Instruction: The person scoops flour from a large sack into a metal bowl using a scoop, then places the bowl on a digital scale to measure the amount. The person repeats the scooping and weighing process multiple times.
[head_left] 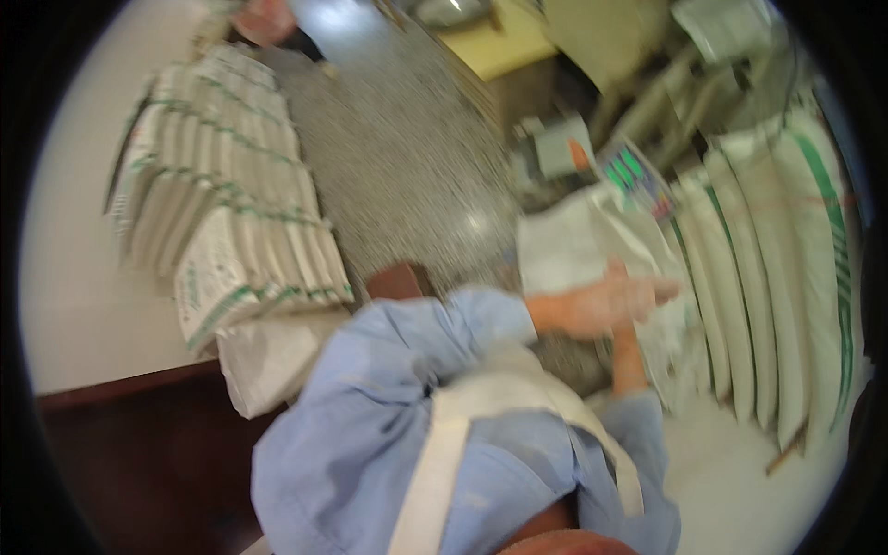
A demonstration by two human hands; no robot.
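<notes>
My left hand point(592, 303) reaches across to the right, smeared by motion, its fingers stretched out and apart with nothing visible in them. It lies over my right hand, whose fingers are mostly hidden; only the right forearm point(630, 363) shows clearly below it. Under and beyond both hands is a white sack point(569, 245) with a slack, creased surface. I cannot tell whether either hand touches it. Close by stands a scale display point(635, 176) with green lit digits, at the sack's far right corner.
Filled white sacks with green stripes point(772, 277) stand in a row at the right. Stacked white-and-green bags point(222, 176) line the left wall, with a white bag point(273, 361) at their near end. A yellow-topped table point(490, 46) and grey machinery point(684, 102) stand beyond the speckled floor point(398, 148).
</notes>
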